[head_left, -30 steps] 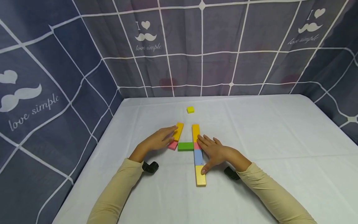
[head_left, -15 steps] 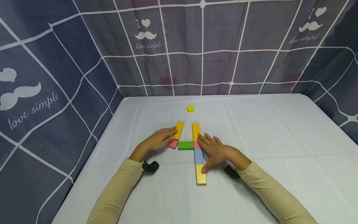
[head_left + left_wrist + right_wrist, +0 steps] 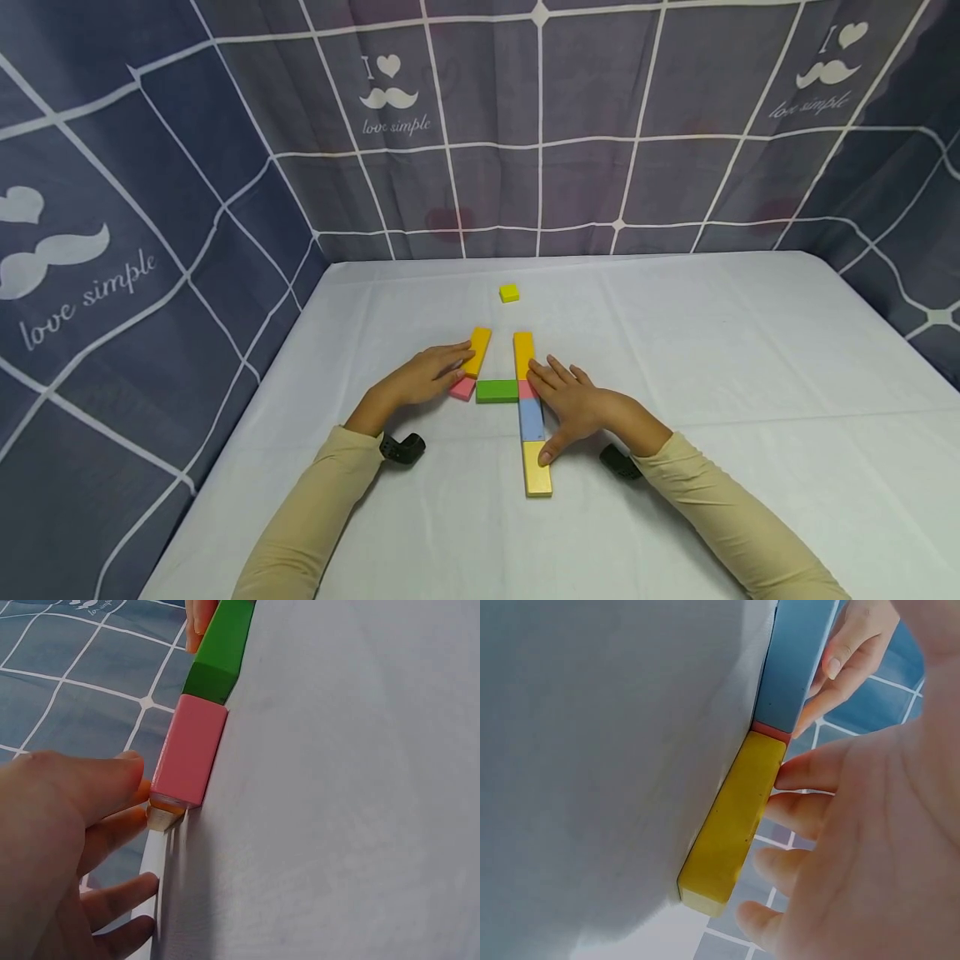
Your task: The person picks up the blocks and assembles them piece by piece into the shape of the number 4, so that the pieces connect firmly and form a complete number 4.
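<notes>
In the head view, my left hand (image 3: pixel 423 375) lies at the left side, fingertips on a slanted orange block (image 3: pixel 478 348) and thumb by a pink block (image 3: pixel 462 389). A green block (image 3: pixel 497 392) bridges from there to a straight column on the right. That column runs from an orange block (image 3: pixel 523 350) through a small pink block (image 3: pixel 524 389) and a blue block (image 3: pixel 531 419) to a pale yellow block (image 3: pixel 537 479). Along its right side rests my right hand (image 3: pixel 581 410), fingers spread, thumb on the pale yellow block. The left wrist view shows the pink block (image 3: pixel 190 750) meeting the green one.
A small yellow block (image 3: pixel 509 293) sits alone toward the far edge of the white-covered table (image 3: pixel 712 350). Dark grid-patterned curtain (image 3: pixel 585 100) encloses the back and sides. Black wrist cameras (image 3: pixel 403 449) hang under both wrists close to the tabletop.
</notes>
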The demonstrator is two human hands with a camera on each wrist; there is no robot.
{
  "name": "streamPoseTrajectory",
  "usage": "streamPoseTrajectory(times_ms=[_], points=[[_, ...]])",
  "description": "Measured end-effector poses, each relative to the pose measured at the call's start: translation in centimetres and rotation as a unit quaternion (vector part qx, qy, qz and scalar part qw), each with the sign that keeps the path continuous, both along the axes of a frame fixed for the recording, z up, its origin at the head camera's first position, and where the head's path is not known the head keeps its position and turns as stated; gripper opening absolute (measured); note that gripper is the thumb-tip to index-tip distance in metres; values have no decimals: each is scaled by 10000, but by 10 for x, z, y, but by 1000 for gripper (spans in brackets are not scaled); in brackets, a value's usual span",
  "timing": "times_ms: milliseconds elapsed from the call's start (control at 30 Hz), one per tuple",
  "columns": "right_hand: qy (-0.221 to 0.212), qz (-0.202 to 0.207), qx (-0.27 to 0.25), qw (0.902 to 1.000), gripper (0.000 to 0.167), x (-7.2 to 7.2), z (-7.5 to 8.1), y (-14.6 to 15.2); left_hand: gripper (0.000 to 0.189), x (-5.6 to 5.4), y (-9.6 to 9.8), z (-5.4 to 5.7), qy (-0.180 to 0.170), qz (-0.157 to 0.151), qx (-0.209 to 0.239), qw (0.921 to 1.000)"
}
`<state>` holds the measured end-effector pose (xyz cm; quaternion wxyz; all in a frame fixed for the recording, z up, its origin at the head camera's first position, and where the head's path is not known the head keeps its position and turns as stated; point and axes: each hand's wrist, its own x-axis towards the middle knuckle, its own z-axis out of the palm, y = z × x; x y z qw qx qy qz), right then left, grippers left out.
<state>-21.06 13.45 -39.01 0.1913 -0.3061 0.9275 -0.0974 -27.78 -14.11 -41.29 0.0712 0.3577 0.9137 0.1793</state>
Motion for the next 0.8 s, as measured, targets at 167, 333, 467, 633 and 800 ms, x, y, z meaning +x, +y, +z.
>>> streamPoseTrajectory(times_ms=[167, 333, 467, 633, 800], points=[[16, -10, 68, 10000, 124, 0, 1, -1, 48, 0, -1, -1, 2, -25, 41, 10000], [-4, -24, 35, 10000, 124, 1, 3, -1, 48, -1, -1, -1, -43, 8, 22, 10000], [-42, -22, -17, 10000, 124, 1, 3, -2, 49, -1, -1, -1, -87, 32, 10, 10000], [-58, -22, -23, 10000, 124, 0, 2, -2, 49, -2, -1, -2, -128, 60, -11, 9999], [-74, -21, -13, 10000, 124, 0, 2, -2, 50, -3, -2, -3, -109, 110, -88, 9998]])
